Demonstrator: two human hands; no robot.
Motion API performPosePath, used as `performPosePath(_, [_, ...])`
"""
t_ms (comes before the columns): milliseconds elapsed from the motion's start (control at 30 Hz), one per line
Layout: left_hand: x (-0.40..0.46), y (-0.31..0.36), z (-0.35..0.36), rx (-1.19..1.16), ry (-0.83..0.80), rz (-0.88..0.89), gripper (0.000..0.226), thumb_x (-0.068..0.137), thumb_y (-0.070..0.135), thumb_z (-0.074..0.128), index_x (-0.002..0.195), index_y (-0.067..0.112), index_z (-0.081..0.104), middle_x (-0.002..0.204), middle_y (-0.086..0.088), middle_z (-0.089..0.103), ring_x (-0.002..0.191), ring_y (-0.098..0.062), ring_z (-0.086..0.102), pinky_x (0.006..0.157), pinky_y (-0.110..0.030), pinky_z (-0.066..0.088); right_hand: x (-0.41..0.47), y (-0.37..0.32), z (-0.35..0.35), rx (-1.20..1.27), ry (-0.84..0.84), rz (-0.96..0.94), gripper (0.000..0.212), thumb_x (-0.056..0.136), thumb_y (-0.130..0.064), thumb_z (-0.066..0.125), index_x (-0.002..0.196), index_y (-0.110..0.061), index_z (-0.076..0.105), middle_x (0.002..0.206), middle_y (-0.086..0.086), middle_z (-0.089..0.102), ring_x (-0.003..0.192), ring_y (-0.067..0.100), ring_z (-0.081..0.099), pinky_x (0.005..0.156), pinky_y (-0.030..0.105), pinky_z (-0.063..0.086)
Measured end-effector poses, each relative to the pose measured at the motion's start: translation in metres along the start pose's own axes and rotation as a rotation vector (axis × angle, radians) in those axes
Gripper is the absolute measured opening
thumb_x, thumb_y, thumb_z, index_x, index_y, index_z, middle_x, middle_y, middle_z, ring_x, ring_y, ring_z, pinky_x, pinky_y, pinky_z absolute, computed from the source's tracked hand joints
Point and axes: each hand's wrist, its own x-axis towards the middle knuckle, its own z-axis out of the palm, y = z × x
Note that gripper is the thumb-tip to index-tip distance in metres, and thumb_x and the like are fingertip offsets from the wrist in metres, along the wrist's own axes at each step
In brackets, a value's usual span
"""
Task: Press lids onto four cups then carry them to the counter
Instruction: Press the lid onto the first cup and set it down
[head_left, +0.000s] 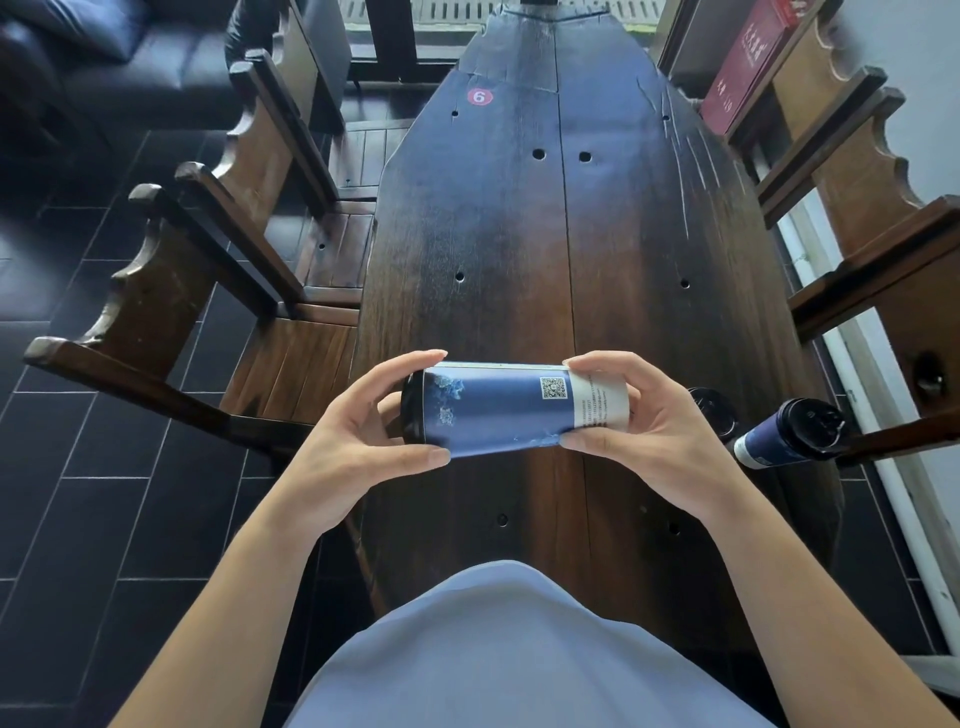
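A tall blue paper cup (498, 408) with a QR code lies sideways in the air above the dark wooden table (519, 234). A black lid (411, 409) caps its left end. My left hand (358, 436) grips that lidded end, thumb below and fingers above. My right hand (644, 421) grips the white-banded base end. On the table to the right stands a second blue cup (779, 439) with a black lid (813, 427) on it. Between it and my right hand sits another black lid (711, 410); what lies under it is hidden.
Wooden chairs line both sides: two on the left (208, 291) and two on the right (883, 218). A red round sticker with a 6 (479, 96) marks the table's far end. A dark red box (748, 57) leans at the far right. Black floor tiles lie left.
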Motion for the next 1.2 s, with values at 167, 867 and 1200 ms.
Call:
performPosePath(167, [0.0004, 0.0024, 0.0029, -0.009, 0.032, -0.037, 0.073, 0.074, 0.018, 0.091, 0.141, 0.030, 0.065, 0.142, -0.003, 0.064, 0.123, -0.028, 0.065, 0.089, -0.049, 0.064, -0.0018, -0.0008, -0.0006, 0.009, -0.002, 0.010, 0.059, 0.080, -0.027, 0.083, 0.133, -0.023, 0.059, 0.127, -0.005, 0.061, 0.127, 0.022, 0.056, 0.086, 0.035, 0.062])
performPosePath(867, [-0.0004, 0.0059, 0.0090, 0.029, 0.048, -0.045, 0.065, 0.077, 0.024, 0.088, 0.138, 0.034, 0.066, 0.135, -0.001, 0.065, 0.123, -0.034, 0.066, 0.084, -0.049, 0.065, -0.0027, 0.0007, -0.0012, 0.011, 0.017, -0.025, 0.064, 0.076, -0.025, 0.087, 0.133, -0.025, 0.059, 0.125, -0.009, 0.061, 0.124, 0.022, 0.058, 0.085, 0.028, 0.060])
performPosePath(1200, [-0.0010, 0.0026, 0.0071, 0.015, -0.009, -0.064, 0.085, 0.074, 0.030, 0.097, 0.149, 0.040, 0.058, 0.146, 0.003, 0.062, 0.131, -0.030, 0.063, 0.095, -0.044, 0.062, -0.0026, 0.0037, -0.0051, 0.027, 0.012, -0.018, 0.064, 0.076, -0.017, 0.086, 0.133, -0.022, 0.058, 0.124, -0.008, 0.062, 0.122, 0.022, 0.059, 0.085, 0.029, 0.060])
